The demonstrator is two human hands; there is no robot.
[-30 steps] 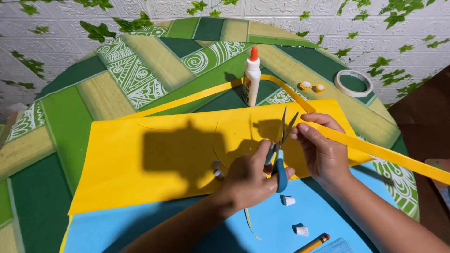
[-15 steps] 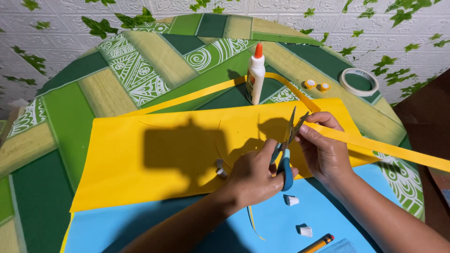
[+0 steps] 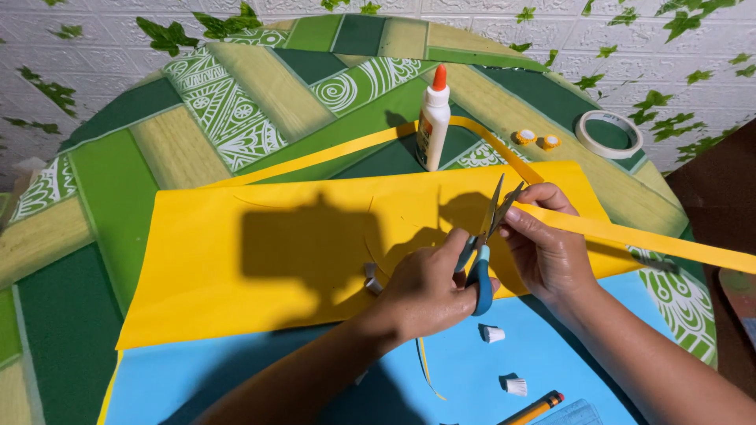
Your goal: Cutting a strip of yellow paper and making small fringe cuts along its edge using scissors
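Just below the glue bottle point(image 3: 432, 118), the left hand point(image 3: 425, 287) is closed around blue-handled scissors point(image 3: 483, 244), blades parted. The right hand point(image 3: 547, 244) pinches a yellow paper strip point(image 3: 646, 240) taut. If that pinch slackens, the strip could sag and the cut wander.

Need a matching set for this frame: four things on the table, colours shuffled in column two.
Things:
1. glue bottle cap
2. scissors handles
3. tape roll
4. large paper sheet

Colours:
A. yellow
B. white
C. orange
D. blue

Pairs: 1-C, 2-D, 3-B, 4-A
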